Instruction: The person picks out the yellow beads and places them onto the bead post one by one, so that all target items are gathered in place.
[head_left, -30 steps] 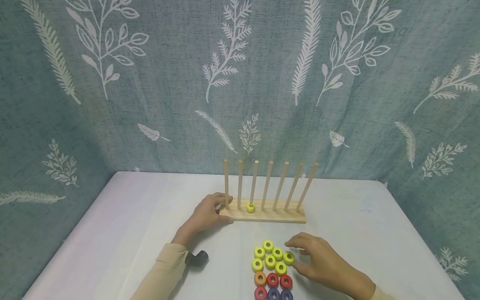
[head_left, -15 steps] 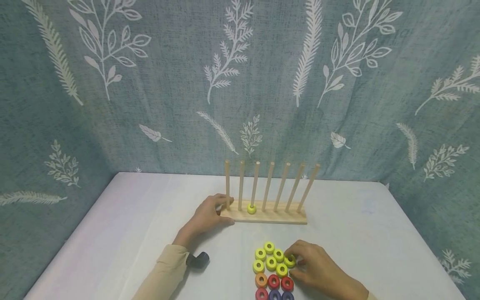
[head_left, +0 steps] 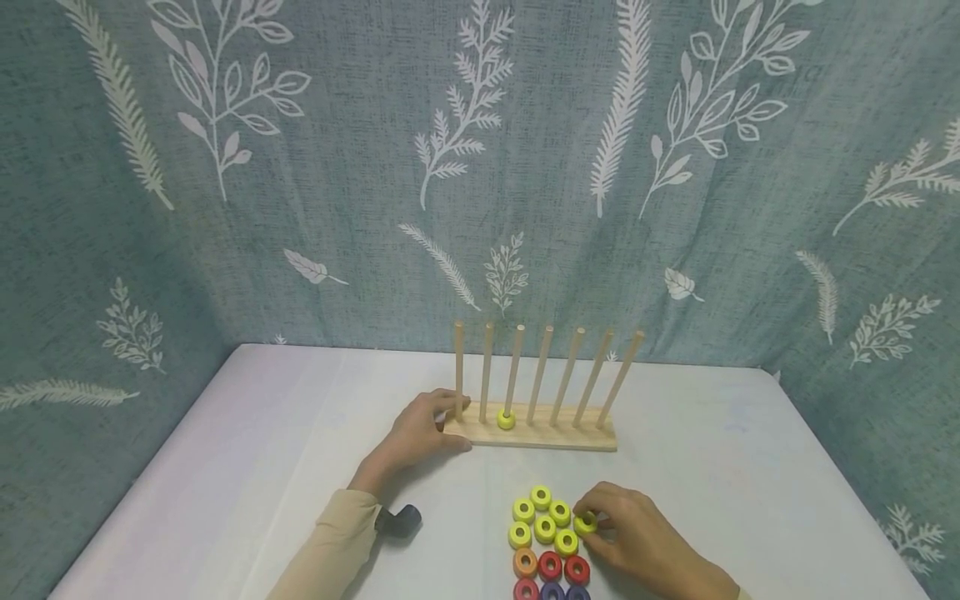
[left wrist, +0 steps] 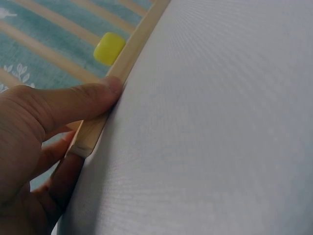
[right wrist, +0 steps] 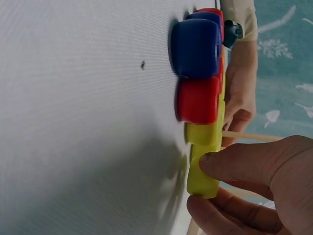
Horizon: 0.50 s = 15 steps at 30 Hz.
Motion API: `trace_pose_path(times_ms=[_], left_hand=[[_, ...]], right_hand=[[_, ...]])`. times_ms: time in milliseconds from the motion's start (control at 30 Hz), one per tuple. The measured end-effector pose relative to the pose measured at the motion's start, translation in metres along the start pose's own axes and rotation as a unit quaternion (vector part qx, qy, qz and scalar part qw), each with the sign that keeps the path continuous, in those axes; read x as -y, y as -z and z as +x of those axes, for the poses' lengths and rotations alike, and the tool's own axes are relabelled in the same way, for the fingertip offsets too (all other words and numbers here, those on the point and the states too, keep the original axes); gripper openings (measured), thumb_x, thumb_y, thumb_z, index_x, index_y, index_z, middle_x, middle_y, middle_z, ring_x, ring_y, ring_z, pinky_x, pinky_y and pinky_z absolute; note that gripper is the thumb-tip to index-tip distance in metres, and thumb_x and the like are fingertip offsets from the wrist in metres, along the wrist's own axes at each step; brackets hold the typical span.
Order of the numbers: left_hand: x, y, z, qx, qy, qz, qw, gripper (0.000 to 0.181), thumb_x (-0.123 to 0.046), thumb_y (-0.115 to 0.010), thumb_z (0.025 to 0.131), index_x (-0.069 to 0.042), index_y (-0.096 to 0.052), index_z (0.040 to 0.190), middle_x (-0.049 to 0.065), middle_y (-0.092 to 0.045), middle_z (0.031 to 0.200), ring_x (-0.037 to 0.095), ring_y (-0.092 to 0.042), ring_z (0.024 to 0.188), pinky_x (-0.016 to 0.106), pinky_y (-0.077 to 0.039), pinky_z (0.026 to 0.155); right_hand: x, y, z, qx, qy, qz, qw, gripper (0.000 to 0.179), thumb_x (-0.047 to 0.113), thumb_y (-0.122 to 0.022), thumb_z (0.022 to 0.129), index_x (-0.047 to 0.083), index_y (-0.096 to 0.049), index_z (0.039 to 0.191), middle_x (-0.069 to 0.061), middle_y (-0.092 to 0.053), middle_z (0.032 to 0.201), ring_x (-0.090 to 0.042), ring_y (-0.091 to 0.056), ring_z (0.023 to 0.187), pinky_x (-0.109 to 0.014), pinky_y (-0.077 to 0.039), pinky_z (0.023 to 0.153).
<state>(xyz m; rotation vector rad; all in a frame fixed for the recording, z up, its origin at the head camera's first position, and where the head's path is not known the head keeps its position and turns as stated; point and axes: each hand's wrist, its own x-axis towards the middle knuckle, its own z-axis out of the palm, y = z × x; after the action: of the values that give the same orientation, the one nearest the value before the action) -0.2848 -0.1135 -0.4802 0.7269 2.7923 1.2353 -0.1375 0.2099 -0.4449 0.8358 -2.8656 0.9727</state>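
Note:
My left hand (head_left: 412, 435) grips the left end of a wooden peg rack (head_left: 551, 437), thumb along its front edge and fingers behind. A row of several upright pegs stands on that base, with one yellow ring (head_left: 506, 420) at the foot of the third peg from the left. In the left wrist view, the thumb lies on the base (left wrist: 91, 133). Over on the right, my right hand (head_left: 637, 533) pinches a yellow ring (right wrist: 201, 182) between thumb and fingers, at the right side of a cluster of yellow rings (head_left: 545, 528).
Below the yellow cluster lie an orange ring (head_left: 525, 562), red rings (head_left: 577, 570) and dark blue rings (right wrist: 194, 48). The white table (head_left: 300, 400) backs onto a green leaf-patterned curtain (head_left: 360, 167). A black device (head_left: 401, 521) sticks out from the left cuff.
My right hand has lowered from beside the rings, and its fingers have come together on the rightmost yellow ring. My left hand stays on the rack. The head view has shifted slightly.

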Motion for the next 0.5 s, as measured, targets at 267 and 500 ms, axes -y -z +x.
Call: trace_pose_path(times_ms=[267,500], left_hand=[[-0.003,0.001,0.0,-0.001,0.007,0.004,1.0,0.063,-0.022,-0.092,0.07,-0.012,-0.069,0.128,0.003,-0.063,0.132,0.032,-0.053,0.127,0.052,-0.042,0.104],[-0.001,0.001,0.0,-0.005,0.006,-0.001,1.0,0.061,-0.022,-0.092,0.069,-0.014,-0.071,0.125,0.003,-0.063,0.132,0.032,-0.053,0.128,0.053,-0.039,0.106]], right_hand=[[0.004,0.006,-0.002,-0.021,0.02,-0.015,0.9995,0.022,0.0,-0.081,0.078,0.01,-0.073,0.095,0.007,-0.068,0.096,-0.012,-0.068,0.09,-0.019,-0.055,0.072],[0.008,0.011,0.001,-0.032,0.031,-0.012,0.9989,0.026,-0.005,-0.08,0.076,0.01,-0.072,0.096,0.008,-0.067,0.097,-0.013,-0.068,0.09,-0.017,-0.054,0.071]])
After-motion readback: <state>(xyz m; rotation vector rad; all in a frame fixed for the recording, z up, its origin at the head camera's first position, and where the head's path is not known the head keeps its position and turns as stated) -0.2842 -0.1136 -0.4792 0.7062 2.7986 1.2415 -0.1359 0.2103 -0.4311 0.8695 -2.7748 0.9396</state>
